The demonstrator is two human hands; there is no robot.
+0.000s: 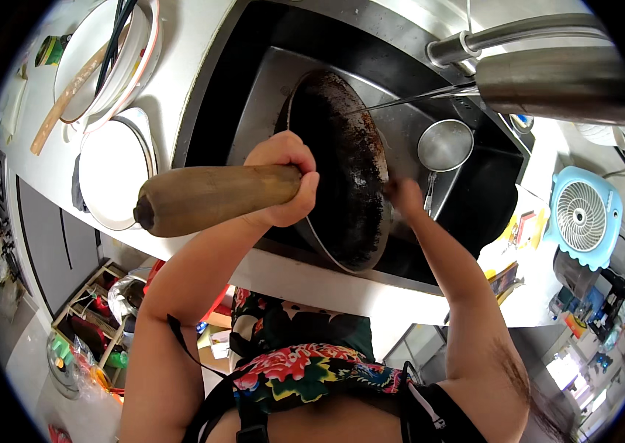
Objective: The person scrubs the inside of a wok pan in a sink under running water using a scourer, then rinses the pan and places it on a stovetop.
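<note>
My left hand [287, 183] is closed around the wooden handle [218, 196] of a large wok. The wok [345, 183] is tilted on its side over the metal sink, its dark, scorched surface with rusty brown patches facing the faucet side. A thin stream of water runs from the faucet [561, 83] onto it. My right hand [405, 198] is at the wok's right edge, blurred, with its fingers curled; a small dark thing seems to be at the fingertips, too unclear to name. A round fine-mesh strainer [445, 145] lies in the sink to the right of that hand.
Stacked bowls [141, 66] with chopsticks and a wooden utensil [63, 108] stand on the left counter, beside white plates [116, 174]. A blue fan [581, 216] stands on the right. The black sink rim [218, 105] surrounds the basin.
</note>
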